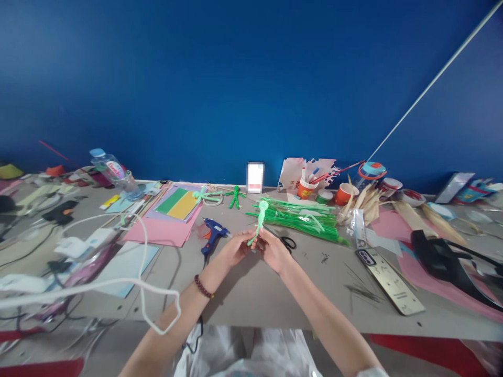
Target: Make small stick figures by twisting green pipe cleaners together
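My left hand (pixel 239 248) and my right hand (pixel 274 251) meet over the middle of the table, fingers closed on a light green pipe-cleaner figure (pixel 262 213). It stands upright between them, its rounded top above my fingertips; its lower part is partly hidden. Just behind lies a bundle of green pipe cleaners (pixel 306 222), partly in clear wrapping. Black scissors (pixel 290 242) rest beside my right hand. To the left of my left hand is a blue glue gun (pixel 215 234). Farther back are a darker green pipe-cleaner figure (pixel 235 197) and a pale green one (pixel 203 195).
Coloured sheets (pixel 165 230) and a plastic bottle (pixel 111 166) are on the left, where a white cable (pixel 145 246) loops near my left arm. A blurred screen (pixel 255 177) stands by the wall. Rightward are paper cups (pixel 305 189), a phone (pixel 389 283) and a black device (pixel 436 251).
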`<state>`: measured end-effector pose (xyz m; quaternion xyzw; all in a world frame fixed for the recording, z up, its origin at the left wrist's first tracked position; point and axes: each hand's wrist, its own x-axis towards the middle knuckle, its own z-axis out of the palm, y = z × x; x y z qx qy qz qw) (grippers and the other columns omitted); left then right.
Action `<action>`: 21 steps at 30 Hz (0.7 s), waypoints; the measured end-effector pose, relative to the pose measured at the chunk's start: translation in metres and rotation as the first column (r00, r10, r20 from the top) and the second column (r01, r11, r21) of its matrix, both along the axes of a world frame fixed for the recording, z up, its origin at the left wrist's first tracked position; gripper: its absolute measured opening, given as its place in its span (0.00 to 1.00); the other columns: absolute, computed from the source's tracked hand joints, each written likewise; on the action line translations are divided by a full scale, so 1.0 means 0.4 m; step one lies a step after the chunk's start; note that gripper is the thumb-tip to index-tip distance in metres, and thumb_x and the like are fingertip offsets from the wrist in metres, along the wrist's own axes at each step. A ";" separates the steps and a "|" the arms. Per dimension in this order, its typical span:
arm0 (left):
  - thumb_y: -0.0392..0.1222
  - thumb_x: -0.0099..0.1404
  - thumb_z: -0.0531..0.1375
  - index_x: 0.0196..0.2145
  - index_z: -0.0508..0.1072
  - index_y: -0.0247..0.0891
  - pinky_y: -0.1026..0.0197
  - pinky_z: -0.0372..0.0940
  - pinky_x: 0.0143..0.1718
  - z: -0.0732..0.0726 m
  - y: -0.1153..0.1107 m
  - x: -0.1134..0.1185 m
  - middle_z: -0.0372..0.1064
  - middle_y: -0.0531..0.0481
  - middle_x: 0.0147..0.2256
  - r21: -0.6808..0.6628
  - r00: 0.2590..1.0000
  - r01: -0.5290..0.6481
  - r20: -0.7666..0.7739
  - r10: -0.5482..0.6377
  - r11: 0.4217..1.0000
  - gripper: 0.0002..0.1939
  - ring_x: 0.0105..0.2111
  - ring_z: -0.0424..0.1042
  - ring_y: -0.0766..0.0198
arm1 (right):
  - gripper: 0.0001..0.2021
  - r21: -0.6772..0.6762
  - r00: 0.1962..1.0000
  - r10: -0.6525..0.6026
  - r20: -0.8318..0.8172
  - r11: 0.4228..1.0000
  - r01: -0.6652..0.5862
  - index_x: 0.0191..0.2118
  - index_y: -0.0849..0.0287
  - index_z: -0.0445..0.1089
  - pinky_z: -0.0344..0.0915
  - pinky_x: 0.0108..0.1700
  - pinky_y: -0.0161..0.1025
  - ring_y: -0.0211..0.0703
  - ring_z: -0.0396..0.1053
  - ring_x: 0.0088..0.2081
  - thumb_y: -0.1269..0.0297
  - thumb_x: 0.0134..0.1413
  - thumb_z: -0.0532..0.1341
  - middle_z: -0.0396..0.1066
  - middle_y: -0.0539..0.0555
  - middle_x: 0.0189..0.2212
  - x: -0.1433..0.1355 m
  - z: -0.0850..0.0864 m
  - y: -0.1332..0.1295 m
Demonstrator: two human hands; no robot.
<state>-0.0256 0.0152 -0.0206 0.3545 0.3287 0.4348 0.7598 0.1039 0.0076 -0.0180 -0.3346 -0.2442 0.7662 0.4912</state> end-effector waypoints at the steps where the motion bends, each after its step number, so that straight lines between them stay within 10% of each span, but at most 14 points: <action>1: 0.44 0.50 0.66 0.23 0.71 0.34 0.66 0.59 0.24 -0.003 0.000 0.002 0.64 0.54 0.20 0.008 1.000 -0.014 -0.019 0.014 1.000 0.10 0.20 0.61 0.71 | 0.14 0.003 1.000 -0.013 0.004 1.000 0.013 0.29 0.59 0.73 0.61 0.30 0.36 0.36 0.64 0.23 0.57 0.35 0.70 0.68 0.47 0.20 -0.001 -0.002 0.001; 6: 0.46 0.50 0.66 0.29 0.74 0.36 0.64 0.61 0.28 -0.007 -0.020 0.024 0.70 0.51 0.25 0.364 0.882 -0.227 -0.316 0.349 0.903 0.12 0.24 0.66 0.66 | 0.12 0.015 0.962 -0.248 0.117 0.969 0.248 0.24 0.59 0.72 0.59 0.30 0.35 0.36 0.63 0.24 0.57 0.32 0.71 0.69 0.47 0.20 -0.008 -0.034 0.010; 12: 0.43 0.56 0.62 0.29 0.75 0.39 0.65 0.59 0.30 0.006 -0.042 0.026 0.71 0.49 0.28 0.668 0.687 -0.145 -0.463 0.560 0.730 0.06 0.28 0.66 0.64 | 0.12 0.006 0.935 -0.304 0.184 0.951 0.308 0.25 0.56 0.73 0.60 0.33 0.36 0.39 0.66 0.30 0.57 0.32 0.70 0.72 0.48 0.26 -0.013 -0.053 0.011; 21: 0.48 0.55 0.63 0.23 0.71 0.34 0.65 0.60 0.25 0.015 -0.026 0.025 0.63 0.52 0.20 0.271 0.964 -0.144 -0.178 0.196 0.952 0.13 0.21 0.62 0.68 | 0.11 0.060 0.996 -0.037 -0.087 0.997 0.043 0.32 0.59 0.73 0.60 0.26 0.32 0.34 0.63 0.23 0.60 0.41 0.69 0.69 0.47 0.21 -0.012 -0.011 -0.006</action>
